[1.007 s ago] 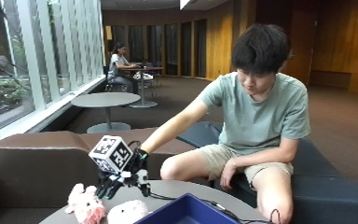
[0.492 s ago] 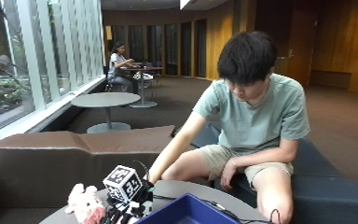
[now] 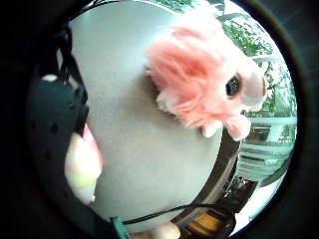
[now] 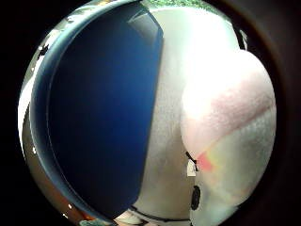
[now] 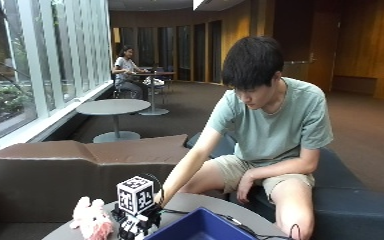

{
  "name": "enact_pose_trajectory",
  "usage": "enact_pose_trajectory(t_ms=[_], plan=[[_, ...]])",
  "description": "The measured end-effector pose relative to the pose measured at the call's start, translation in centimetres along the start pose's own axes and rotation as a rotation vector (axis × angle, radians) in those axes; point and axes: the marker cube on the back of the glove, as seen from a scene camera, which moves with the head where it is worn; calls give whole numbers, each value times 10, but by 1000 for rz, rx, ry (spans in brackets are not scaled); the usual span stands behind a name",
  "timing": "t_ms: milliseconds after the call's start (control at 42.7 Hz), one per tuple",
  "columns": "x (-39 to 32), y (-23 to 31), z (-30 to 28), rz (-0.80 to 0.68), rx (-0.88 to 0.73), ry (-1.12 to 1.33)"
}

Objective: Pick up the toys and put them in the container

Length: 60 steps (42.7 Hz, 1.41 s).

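Outside view: a person sits on a dark sofa and reaches the gloved right hand (image 5: 137, 224) down to the round grey table (image 5: 198, 204). The hand is low on the tabletop, between a pink plush toy (image 5: 91, 220) and the blue container (image 5: 202, 229). The pink toy lies just beside the hand, on its window side; the container's rim is just beside the hand on the other side. The fingers point down at the table and what is under them is hidden here. The bare hand (image 5: 245, 184) rests on the person's thigh, away from the table. Little-finger palm view: the pink toy (image 3: 199, 84) lies on the grey tabletop (image 3: 149, 164) near its edge, apart from the palm. A black gloved finger (image 3: 57, 124) lies against a pale toy (image 3: 82, 167) with pink and yellowish patches. Thumb-side palm view: that pale toy (image 4: 230, 127), white with a pink band, fills one side of the view close to the palm, resting on the tabletop (image 4: 164, 155); the container (image 4: 99, 113) fills the other side, with a strip of table between them. Whether the fingers have curled round the pale toy cannot be told.
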Motion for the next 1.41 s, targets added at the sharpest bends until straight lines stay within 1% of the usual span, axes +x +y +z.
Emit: enact_pose_trajectory(t_ms=[70, 211, 281, 351, 468, 562, 679, 843, 960, 1054, 1195, 1405], plan=[[0, -5, -2, 8, -7, -6], [9, -11, -15, 59, -131, -71], [17, -13, -36, 74, -172, -80], [23, -15, -68, 60, -190, -64], [21, -21, -131, 42, -131, -62], [18, -20, -186, 59, -78, -48], [-3, -19, -249, 40, -36, -9], [-49, -16, -302, -3, 9, 1], [-98, -17, -319, -71, 23, 2], [-137, -17, -322, -107, 27, 8], [-192, -19, -313, -164, 29, 2], [-234, -16, -291, -178, 30, 12]])
